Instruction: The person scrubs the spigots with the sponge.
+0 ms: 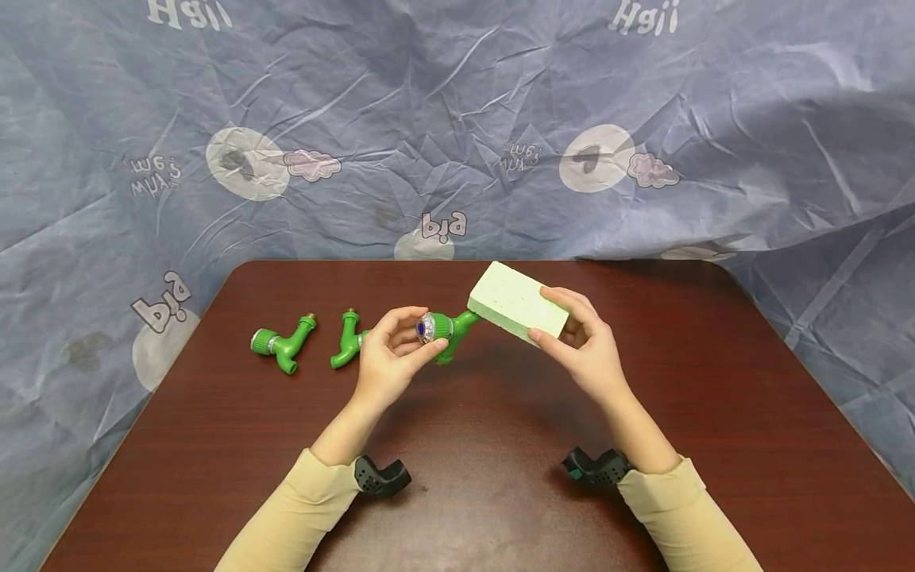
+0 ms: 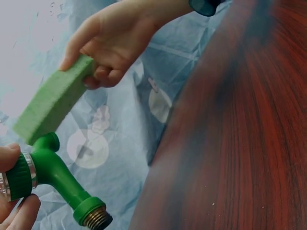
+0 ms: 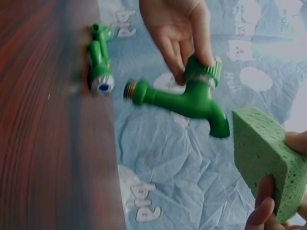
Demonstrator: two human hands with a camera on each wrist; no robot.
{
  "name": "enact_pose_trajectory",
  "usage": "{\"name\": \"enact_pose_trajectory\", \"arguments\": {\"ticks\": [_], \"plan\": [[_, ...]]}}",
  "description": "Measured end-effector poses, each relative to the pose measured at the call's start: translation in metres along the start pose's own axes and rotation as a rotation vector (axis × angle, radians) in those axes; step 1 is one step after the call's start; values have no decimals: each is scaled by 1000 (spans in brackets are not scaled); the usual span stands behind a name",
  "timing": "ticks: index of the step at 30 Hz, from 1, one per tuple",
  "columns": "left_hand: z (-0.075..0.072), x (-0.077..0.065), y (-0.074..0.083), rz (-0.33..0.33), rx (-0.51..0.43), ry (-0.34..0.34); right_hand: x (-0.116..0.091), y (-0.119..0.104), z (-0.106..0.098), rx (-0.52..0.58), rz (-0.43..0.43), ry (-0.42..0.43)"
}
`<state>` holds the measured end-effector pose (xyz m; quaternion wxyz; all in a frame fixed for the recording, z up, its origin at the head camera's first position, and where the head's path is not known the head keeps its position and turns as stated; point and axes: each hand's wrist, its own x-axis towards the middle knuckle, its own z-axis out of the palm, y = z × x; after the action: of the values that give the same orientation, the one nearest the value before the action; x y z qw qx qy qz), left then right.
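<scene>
My left hand (image 1: 389,353) holds a green tap (image 1: 461,327) by its ribbed knob, thumb on one side and fingers on the other. The tap (image 2: 53,167) is raised off the table, its brass-threaded end pointing down in the left wrist view. My right hand (image 1: 596,353) grips a light green sponge (image 1: 516,300) by one end, between thumb and fingers. The sponge's far end is close to the spout of the tap (image 3: 192,103). A narrow gap shows between the sponge (image 3: 264,153) and spout in the right wrist view.
Two more green taps lie on the left of the brown table (image 1: 493,477): one farther left (image 1: 286,345), the other (image 1: 347,343) partly hidden behind my left hand. A blue printed cloth (image 1: 443,119) hangs behind the table. Each wrist wears a black camera mount (image 1: 382,477).
</scene>
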<state>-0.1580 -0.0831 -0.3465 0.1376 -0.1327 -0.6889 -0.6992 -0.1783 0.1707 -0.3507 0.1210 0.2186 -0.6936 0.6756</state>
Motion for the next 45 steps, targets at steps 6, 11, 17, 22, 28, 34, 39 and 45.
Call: {"name": "enact_pose_trajectory", "arguments": {"ticks": [6, 11, 17, 22, 28, 34, 39, 45], "plan": [[4, -1, -15, -18, 5, -19, -3, -3, 8, 92, 13, -27], [7, -2, -32, 18, -3, -27, -6, 1, 15, -60, -61, -100], [6, -1, -33, 89, -46, 4, -8, -22, 20, -179, -114, -119], [3, 1, -33, 76, -72, 57, -5, -27, 14, -193, -116, -35], [2, 1, -34, 78, -97, 68, -4, -8, 5, -174, -144, -67], [2, 2, -32, 94, -108, 84, -5, -14, 5, -203, -183, -142], [1, 3, -34, 102, -93, 112, -3, -28, 6, -220, -158, -48], [1, 3, -34, 85, -65, 129, -3, -31, 5, -186, -149, -57]]}}
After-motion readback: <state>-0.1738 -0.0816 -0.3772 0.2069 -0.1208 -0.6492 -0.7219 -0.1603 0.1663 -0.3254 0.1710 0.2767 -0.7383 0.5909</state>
